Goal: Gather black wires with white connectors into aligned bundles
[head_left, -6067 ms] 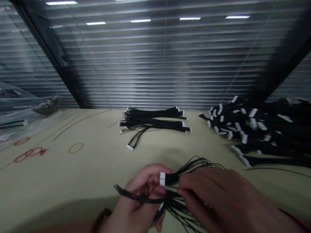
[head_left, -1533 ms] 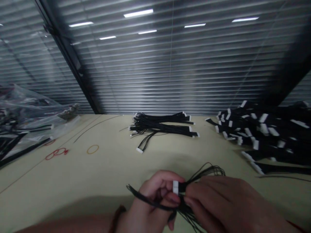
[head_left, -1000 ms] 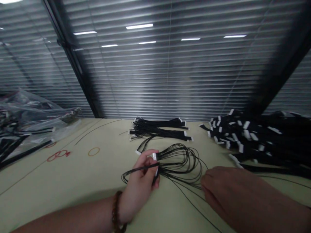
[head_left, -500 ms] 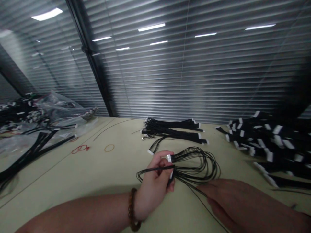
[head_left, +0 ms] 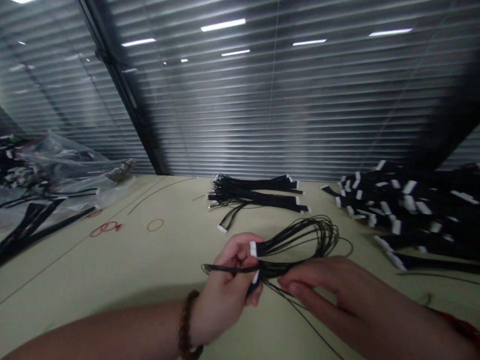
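Note:
A black wire harness (head_left: 325,235) is bent into loops above the table. My left hand (head_left: 225,295) is closed around its gathered part, with a white connector (head_left: 255,249) by the index finger and a second white end partly covered by the thumb. A short loop of wires sticks out to the left across this hand. My right hand (head_left: 348,295) pinches the strands just right of the left hand, thumb and fingertips together. From between the hands, loose wires trail down toward the bottom edge.
Bundled black wires (head_left: 258,192) with white connectors lie at the back. A big pile of black cables (head_left: 408,210) is at the right. Plastic bags (head_left: 71,160) and cables crowd the left. Red bands (head_left: 106,228) and a yellow rubber band (head_left: 155,224) lie on the table.
My right hand has moved up and left along the wires, closer to my left hand. The loops have tightened and lifted slightly. The whole view has shifted a little.

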The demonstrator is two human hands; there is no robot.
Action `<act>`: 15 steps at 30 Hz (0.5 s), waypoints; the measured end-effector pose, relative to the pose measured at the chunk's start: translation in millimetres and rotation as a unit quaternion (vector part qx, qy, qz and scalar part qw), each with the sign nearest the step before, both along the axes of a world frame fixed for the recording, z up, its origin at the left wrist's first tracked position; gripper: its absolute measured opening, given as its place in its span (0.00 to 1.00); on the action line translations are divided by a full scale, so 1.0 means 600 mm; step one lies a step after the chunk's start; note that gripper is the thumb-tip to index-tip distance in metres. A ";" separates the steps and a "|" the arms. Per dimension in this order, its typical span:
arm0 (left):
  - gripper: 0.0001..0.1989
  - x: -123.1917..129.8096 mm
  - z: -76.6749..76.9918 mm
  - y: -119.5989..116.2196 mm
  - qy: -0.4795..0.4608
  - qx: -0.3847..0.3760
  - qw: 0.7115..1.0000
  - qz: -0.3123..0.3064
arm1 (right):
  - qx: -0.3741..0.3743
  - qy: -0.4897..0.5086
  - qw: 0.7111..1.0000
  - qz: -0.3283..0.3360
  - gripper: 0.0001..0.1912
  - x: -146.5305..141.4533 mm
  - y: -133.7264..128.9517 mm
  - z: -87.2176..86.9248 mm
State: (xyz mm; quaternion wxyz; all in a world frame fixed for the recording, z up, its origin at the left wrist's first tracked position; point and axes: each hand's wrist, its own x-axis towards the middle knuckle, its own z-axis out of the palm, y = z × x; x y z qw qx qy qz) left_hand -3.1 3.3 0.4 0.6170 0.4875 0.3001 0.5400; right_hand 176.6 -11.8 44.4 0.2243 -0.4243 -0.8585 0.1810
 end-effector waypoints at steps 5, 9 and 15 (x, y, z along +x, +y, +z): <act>0.07 -0.005 0.007 -0.012 -0.009 -0.012 0.999 -0.033 | -0.024 0.042 0.999 0.010 0.13 -0.006 -0.010 0.008; 0.07 -0.006 0.008 -0.016 -0.005 -0.010 0.999 -0.043 | -0.020 0.062 0.998 -0.015 0.11 -0.007 -0.014 0.002; 0.06 -0.004 0.004 -0.013 -0.008 -0.002 1.000 -0.030 | -0.018 0.075 0.996 -0.041 0.10 -0.009 -0.014 -0.016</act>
